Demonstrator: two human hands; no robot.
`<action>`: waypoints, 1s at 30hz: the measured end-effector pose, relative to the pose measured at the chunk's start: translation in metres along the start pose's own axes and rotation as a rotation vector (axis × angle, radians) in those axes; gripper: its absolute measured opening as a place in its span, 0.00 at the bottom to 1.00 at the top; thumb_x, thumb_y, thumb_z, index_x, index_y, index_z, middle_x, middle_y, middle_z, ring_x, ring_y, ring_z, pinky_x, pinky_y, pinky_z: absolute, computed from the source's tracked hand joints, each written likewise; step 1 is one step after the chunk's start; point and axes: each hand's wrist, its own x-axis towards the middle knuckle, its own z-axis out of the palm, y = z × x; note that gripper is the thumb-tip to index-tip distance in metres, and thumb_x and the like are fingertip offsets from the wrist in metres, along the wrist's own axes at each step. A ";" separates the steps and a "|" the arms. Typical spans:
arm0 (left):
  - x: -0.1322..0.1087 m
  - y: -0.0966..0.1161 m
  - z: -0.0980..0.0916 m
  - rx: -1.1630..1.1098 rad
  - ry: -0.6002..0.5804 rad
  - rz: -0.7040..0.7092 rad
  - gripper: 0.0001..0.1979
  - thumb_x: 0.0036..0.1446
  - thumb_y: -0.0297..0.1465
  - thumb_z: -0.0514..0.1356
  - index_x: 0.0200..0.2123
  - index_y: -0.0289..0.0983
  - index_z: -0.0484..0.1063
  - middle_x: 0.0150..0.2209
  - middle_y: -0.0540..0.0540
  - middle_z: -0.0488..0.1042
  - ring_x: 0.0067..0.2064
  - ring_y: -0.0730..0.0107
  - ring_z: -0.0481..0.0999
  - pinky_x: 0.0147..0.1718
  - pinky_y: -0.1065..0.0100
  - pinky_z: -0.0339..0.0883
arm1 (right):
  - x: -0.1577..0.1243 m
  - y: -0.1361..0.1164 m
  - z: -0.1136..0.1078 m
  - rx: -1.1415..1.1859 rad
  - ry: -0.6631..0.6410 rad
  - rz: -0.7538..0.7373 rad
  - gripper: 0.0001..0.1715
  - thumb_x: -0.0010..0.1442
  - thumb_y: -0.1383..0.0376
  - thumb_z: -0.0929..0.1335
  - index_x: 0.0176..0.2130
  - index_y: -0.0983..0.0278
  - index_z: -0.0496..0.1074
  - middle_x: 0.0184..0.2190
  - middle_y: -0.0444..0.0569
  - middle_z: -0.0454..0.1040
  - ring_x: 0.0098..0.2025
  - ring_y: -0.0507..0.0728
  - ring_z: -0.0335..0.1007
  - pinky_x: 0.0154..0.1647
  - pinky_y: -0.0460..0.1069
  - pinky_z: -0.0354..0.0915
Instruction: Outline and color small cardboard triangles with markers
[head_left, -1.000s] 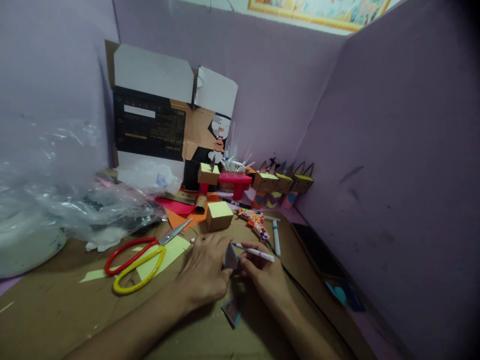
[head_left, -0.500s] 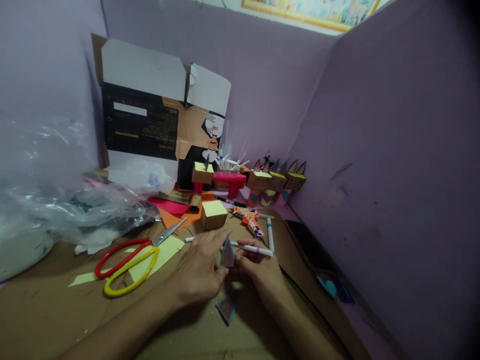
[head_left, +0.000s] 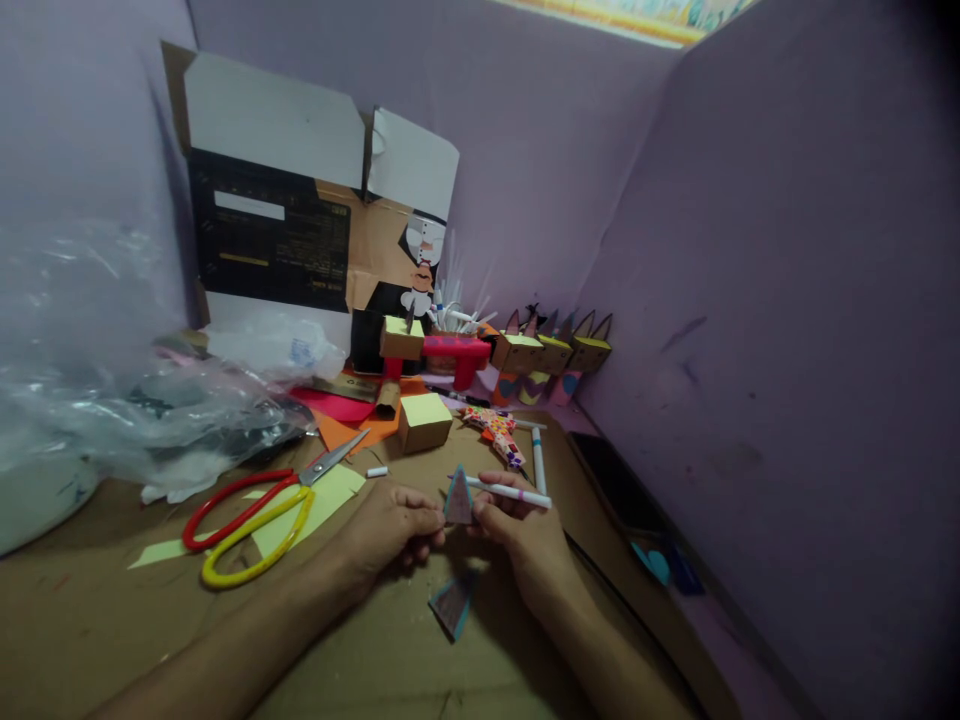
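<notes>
My left hand point(head_left: 386, 525) pinches the lower left corner of a small paper triangle point(head_left: 459, 503), brownish-purple inside with a blue edge, held point up above the cardboard. Closed round a white marker point(head_left: 517, 492) with a purple band, my right hand point(head_left: 529, 535) also has its thumb at the triangle's right corner. The marker's tip points left, behind the triangle. A second, similar triangle point(head_left: 452, 608) lies on the cardboard below my hands. Left of the triangle, beyond my left hand, lies a white marker cap point(head_left: 377, 472).
Scissors point(head_left: 304, 480) with red and yellow handles lie at left on yellow paper point(head_left: 322, 512), near plastic bags point(head_left: 150, 390). A box point(head_left: 426, 424) with a yellow top stands ahead. Behind are a red glue gun point(head_left: 465, 352) and eared cardboard figures point(head_left: 555, 355). A phone point(head_left: 607, 470) lies right.
My left hand has drawn back to the left and lower, its fingers now curled at the triangle's corner. The cap has come into fuller view. The camera view has shifted slightly.
</notes>
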 end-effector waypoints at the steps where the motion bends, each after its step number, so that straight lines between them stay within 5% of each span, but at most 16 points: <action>1: -0.001 0.001 0.000 0.014 0.013 -0.003 0.10 0.41 0.33 0.55 0.16 0.33 0.67 0.11 0.54 0.62 0.13 0.82 0.56 0.14 0.76 0.46 | 0.000 0.000 0.000 -0.006 0.003 -0.002 0.16 0.37 0.71 0.72 0.31 0.66 0.69 0.19 0.39 0.69 0.20 0.49 0.64 0.23 0.46 0.67; 5: -0.001 0.003 0.001 0.060 0.067 -0.059 0.08 0.41 0.30 0.54 0.15 0.34 0.65 0.09 0.55 0.61 0.12 0.82 0.54 0.13 0.76 0.45 | 0.000 -0.005 -0.007 -0.026 0.043 -0.049 0.14 0.43 0.65 0.71 0.33 0.67 0.71 0.19 0.42 0.71 0.21 0.50 0.66 0.23 0.45 0.65; 11: 0.003 -0.007 -0.001 0.149 0.075 -0.040 0.09 0.41 0.30 0.52 0.15 0.34 0.66 0.10 0.55 0.61 0.12 0.81 0.53 0.12 0.76 0.44 | -0.008 -0.015 -0.028 -0.169 0.215 -0.380 0.15 0.52 0.58 0.67 0.35 0.66 0.75 0.19 0.43 0.71 0.22 0.50 0.66 0.26 0.46 0.64; 19: 0.000 -0.004 0.004 0.206 0.086 -0.034 0.08 0.40 0.31 0.51 0.14 0.35 0.63 0.09 0.56 0.57 0.13 0.80 0.52 0.12 0.75 0.44 | -0.017 -0.007 -0.025 -0.394 0.088 -0.500 0.09 0.53 0.62 0.67 0.30 0.65 0.74 0.18 0.44 0.72 0.20 0.51 0.66 0.19 0.43 0.59; 30: 0.003 -0.011 0.003 0.246 0.100 0.060 0.09 0.39 0.30 0.50 0.13 0.35 0.64 0.10 0.56 0.55 0.14 0.80 0.52 0.14 0.74 0.43 | -0.013 -0.001 -0.032 -0.478 0.020 -0.596 0.06 0.55 0.66 0.66 0.33 0.64 0.74 0.22 0.46 0.73 0.25 0.53 0.70 0.26 0.46 0.63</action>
